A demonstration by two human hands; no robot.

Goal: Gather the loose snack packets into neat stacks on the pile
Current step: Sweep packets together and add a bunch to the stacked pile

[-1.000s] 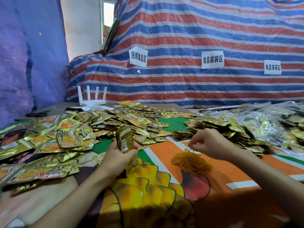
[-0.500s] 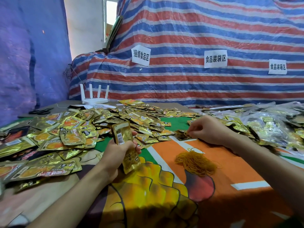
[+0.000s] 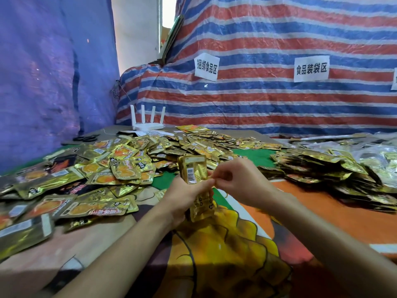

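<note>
While both forearms reach in over the printed cloth of the table [image 3: 232, 265], the left hand [image 3: 182, 198] grips a small stack [image 3: 194, 172] of gold snack packets upright just above the cloth. Its fingers curl round the lower half, and the barcode side faces the camera. The right hand [image 3: 242, 183] meets it from the right, fingers drawn narrow in a pinch at the stack's edge, touching the left thumb. Whether something thin, perhaps a band, sits in that pinch is too small to tell.

By my reading, this one stack is squared up and being secured, not yet set down. Much is left to do. To the left and behind the hands, a broad spread of loose packets [image 3: 120, 168] lies overlapping and unsorted, running back across the table. To the right, well apart from the hands, the pile [image 3: 322, 168] of gathered packets lies in dark-edged layers, and the held stack should go there. The way runs over orange cloth, so I judge the likelier trouble to be slippery foil fanning out on release.

Beyond the pile, clear bags [image 3: 382, 162] of packets are heaped at the right edge. Farther back, scissors [image 3: 84, 138] and a white router [image 3: 147, 124] sit at the table's far left, away from the work. Behind hangs a striped tarp [image 3: 257, 100] bearing paper labels [image 3: 206, 66].
</note>
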